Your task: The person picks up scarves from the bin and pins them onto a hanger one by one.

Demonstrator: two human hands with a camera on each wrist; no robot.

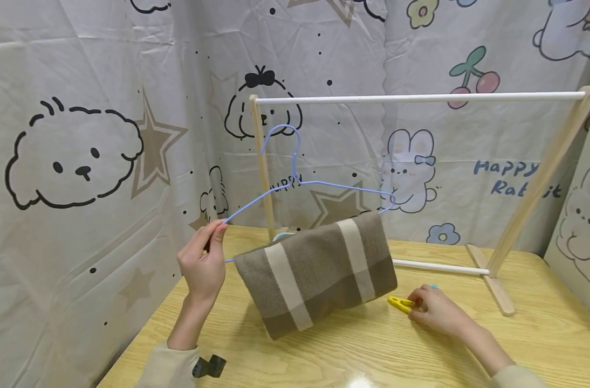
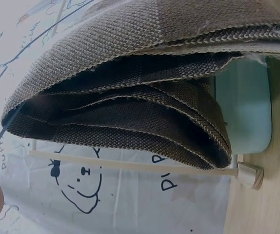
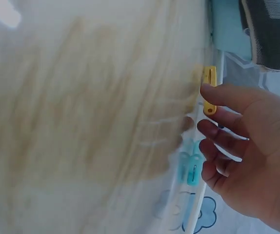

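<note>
My left hand [image 1: 203,261] pinches the left shoulder of a blue wire hanger [image 1: 329,184], raised and tilted over the table. Folded over its lower bar hangs a grey-brown cloth with cream stripes [image 1: 319,272]; its stacked layers show in the left wrist view. Low at the tabletop, right of the cloth, my right hand [image 1: 438,310] has a yellow clothespin [image 1: 400,304] between thumb and forefinger. The other fingers curl loosely, near a light-blue clothespin [image 3: 194,168] on the table, mostly hidden by the hand in the head view.
A rack with wooden legs and a white top rail [image 1: 421,98] stands behind the hanger on the wooden table [image 1: 353,355]. Behind the cloth is a pale blue-green container [image 2: 250,107], mostly hidden in the head view. Printed curtains [image 1: 81,258] surround the table.
</note>
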